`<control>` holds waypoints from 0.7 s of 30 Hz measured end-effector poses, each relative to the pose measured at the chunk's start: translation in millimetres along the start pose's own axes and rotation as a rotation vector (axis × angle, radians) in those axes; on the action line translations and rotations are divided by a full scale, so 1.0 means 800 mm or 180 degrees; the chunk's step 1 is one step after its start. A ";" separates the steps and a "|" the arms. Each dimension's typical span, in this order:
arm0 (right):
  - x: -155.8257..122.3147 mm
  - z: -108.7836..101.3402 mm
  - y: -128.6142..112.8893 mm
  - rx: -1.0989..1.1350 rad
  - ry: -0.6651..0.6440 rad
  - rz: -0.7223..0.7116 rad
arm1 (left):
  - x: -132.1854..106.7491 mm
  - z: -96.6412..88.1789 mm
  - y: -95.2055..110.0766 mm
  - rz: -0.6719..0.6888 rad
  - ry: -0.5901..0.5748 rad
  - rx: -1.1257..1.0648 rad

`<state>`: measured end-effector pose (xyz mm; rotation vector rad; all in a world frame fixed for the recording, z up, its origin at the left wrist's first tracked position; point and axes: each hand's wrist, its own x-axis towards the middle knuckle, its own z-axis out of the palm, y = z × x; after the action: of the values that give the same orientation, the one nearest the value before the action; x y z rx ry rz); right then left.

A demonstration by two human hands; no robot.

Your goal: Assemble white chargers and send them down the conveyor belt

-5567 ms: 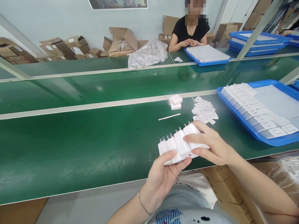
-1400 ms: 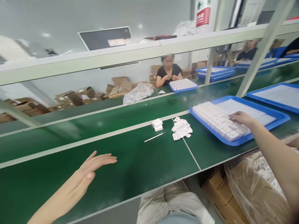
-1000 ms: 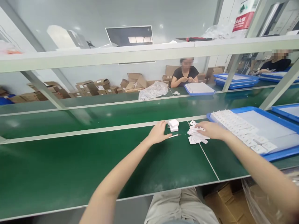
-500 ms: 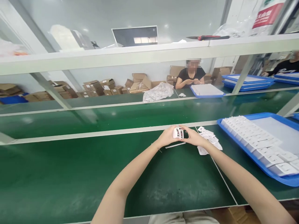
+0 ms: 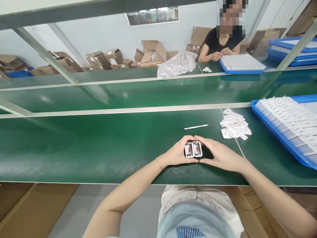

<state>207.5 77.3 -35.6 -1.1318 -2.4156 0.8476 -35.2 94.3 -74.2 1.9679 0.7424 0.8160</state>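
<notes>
Two small white plastic housings stand side by side between my hands, their open sides facing me, with metal and red parts visible inside. My left hand [image 5: 176,152] curls around the left housing [image 5: 189,150]. With thumb and fingertips, my right hand [image 5: 219,153] grips the right housing [image 5: 197,149], and a gap shows between that housing and the palm. Just beyond my hands, a thin white stick with a fine dark tip [image 5: 196,127] lies on the green bench. To its right is a loose pile of flat white plastic pieces [image 5: 234,124].
A blue tray [image 5: 277,135] with rows of white housings stands at the right. A pale rail [image 5: 138,109] crosses behind the work surface. Across from me a person in black sits by another blue tray [image 5: 244,71], near a clear plastic bag [image 5: 177,64]. Cardboard boxes [image 5: 152,54] line the wall.
My view has tilted down, showing my lap and the bench edge. My hands, with the housings between them, have come nearer to me, and the housings' open sides have turned more towards me.
</notes>
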 end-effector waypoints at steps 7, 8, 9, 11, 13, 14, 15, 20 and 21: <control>-0.029 -0.112 0.084 -0.2008 0.1117 0.0516 | 0.002 -0.002 0.008 -0.0014 0.0014 0.0039; -0.030 -0.116 0.096 -0.2204 0.0992 0.0500 | 0.003 -0.001 0.008 -0.0045 -0.0010 0.0075; -0.029 -0.116 0.107 -0.2287 0.0837 0.0475 | 0.003 0.001 0.009 -0.0073 -0.0020 0.0118; -0.026 -0.110 0.121 -0.2297 0.0633 0.0462 | 0.004 0.002 0.009 -0.0095 -0.0002 0.0203; -0.020 -0.102 0.127 -0.2341 0.0530 0.0475 | 0.004 0.003 0.008 -0.0063 0.0035 0.0245; -0.017 -0.100 0.128 -0.2372 0.0509 0.0487 | 0.004 0.003 0.008 -0.0037 0.0042 0.0253; -0.015 -0.098 0.128 -0.2408 0.0510 0.0501 | 0.004 0.002 0.008 -0.0009 0.0041 0.0256; -0.001 -0.102 0.122 -0.2548 0.0502 0.0481 | 0.004 0.001 0.009 0.0008 -0.0018 0.0296; 0.003 -0.103 0.121 -0.2560 0.0500 0.0474 | 0.004 0.001 0.009 0.0000 -0.0029 0.0299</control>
<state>305.6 158.4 -34.4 -1.5752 -2.6064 -0.2365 -31.5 93.5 -67.5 2.0538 0.7880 0.7843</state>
